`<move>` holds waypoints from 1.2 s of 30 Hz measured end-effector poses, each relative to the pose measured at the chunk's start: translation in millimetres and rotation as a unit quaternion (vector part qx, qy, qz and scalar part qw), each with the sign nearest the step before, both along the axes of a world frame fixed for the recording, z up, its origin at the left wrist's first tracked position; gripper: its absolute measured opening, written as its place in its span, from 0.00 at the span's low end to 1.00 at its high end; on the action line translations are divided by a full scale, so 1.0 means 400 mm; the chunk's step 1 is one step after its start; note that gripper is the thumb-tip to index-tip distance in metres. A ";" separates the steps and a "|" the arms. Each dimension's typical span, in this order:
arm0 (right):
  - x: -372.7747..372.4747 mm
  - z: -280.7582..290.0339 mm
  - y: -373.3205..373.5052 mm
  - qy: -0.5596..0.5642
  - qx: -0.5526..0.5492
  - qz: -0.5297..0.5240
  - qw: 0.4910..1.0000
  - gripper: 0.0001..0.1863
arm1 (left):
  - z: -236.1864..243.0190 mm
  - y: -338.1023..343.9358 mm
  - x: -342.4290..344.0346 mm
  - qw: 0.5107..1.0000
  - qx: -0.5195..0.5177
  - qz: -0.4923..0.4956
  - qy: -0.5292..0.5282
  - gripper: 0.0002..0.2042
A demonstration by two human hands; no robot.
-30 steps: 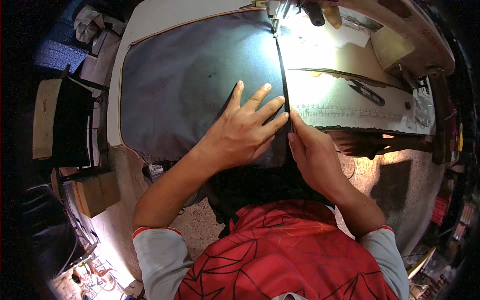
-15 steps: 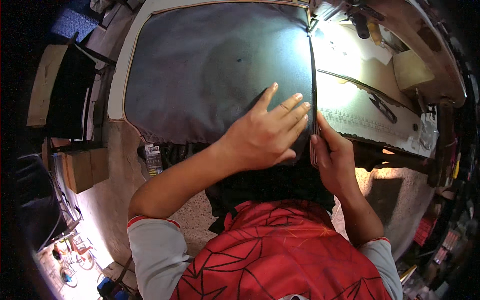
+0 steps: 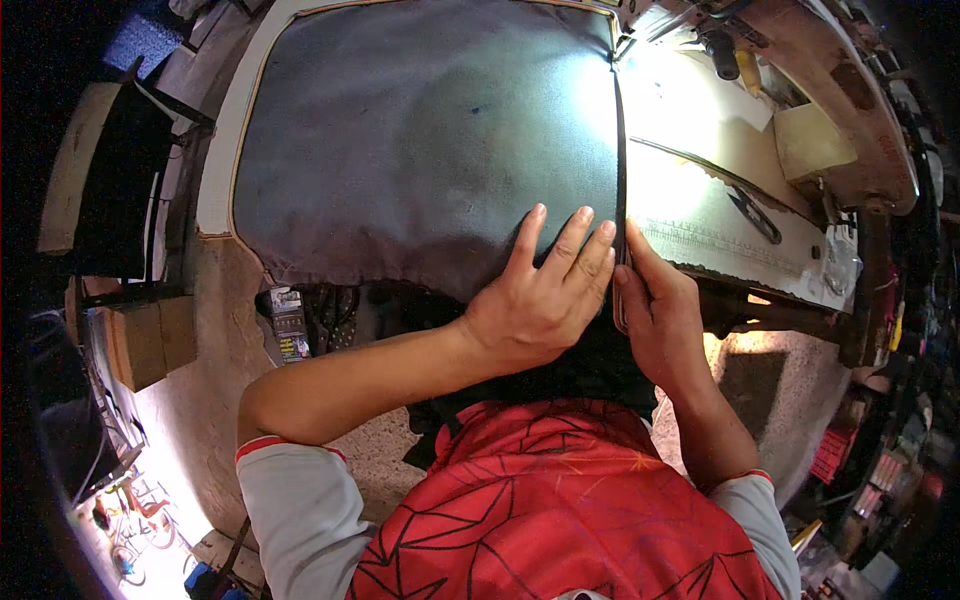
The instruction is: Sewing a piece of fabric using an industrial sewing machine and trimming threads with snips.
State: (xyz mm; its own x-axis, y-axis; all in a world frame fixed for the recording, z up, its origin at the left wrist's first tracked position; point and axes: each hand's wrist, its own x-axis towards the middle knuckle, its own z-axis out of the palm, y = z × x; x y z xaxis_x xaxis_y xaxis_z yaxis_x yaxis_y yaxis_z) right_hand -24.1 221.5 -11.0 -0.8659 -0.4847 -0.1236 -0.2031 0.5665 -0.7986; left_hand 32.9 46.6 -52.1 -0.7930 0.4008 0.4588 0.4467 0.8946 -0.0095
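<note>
A large dark grey sheet of material, with a light piped edge along its far and left sides, lies spread in front of me. My left hand rests on its near right part, fingers apart and extended. Beside it, my right hand pinches the sheet's dark right edge between thumb and fingers. Several thin layers show at that edge near my thumb. The material's near end hangs down toward my lap, partly hidden by my left hand.
Right of the sheet, a sewing machine stands over a lit worktop with ruler markings. A black-handled tool and a crumpled clear plastic bag lie there. Cardboard boxes stand at the left.
My left hand has slid a little nearer to me, and its fingers now point more straight ahead. The right hand keeps its pinch on the edge. The whole view has shifted slightly.
</note>
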 end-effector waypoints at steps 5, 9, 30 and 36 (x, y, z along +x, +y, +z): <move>-0.003 0.011 0.001 0.052 0.044 0.026 0.997 0.25 | 0.048 -0.013 -0.017 0.997 0.012 -0.055 -0.060 0.22; -0.003 0.014 -0.006 0.085 0.059 0.038 0.994 0.23 | 0.070 -0.024 -0.015 0.992 0.019 -0.074 -0.098 0.26; 0.000 -0.004 -0.010 0.187 0.146 0.109 0.965 0.30 | 0.140 -0.084 -0.058 0.914 0.167 -0.267 -0.256 0.14; 0.007 -0.006 -0.013 0.233 0.154 0.123 0.952 0.34 | 0.098 -0.104 -0.289 0.985 0.091 -0.110 -0.100 0.13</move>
